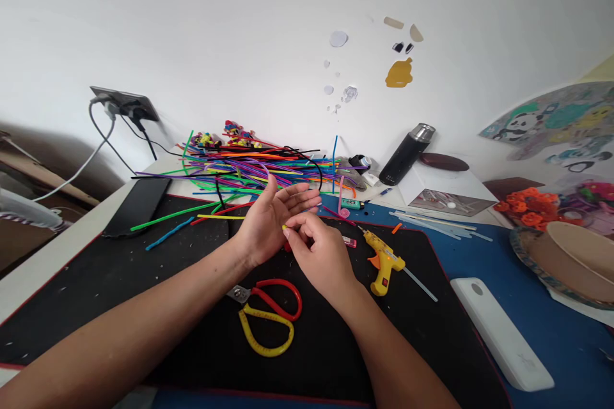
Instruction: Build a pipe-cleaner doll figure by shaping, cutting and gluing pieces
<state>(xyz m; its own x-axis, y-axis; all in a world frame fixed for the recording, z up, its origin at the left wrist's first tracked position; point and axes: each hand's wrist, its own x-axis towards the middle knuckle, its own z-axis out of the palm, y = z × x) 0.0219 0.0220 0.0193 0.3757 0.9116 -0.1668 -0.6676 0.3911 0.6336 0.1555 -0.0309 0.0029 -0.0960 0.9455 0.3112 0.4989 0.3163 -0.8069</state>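
Note:
My left hand is turned palm up above the black mat, its fingers stretched out. Against that palm, the thumb and forefinger of my right hand pinch a small yellow piece, too small to tell its kind. Something red shows partly below the pinch, mostly hidden by the hands. Below both hands lie scissors with one red and one yellow handle; my left forearm hides part of the blades. A yellow hot glue gun with a clear glue stick rests to the right of my right hand.
Behind the hands is a heap of coloured pipe cleaners. A phone lies at the left. On the right are a black flask, a white box, loose glue sticks, a long white case and a basket.

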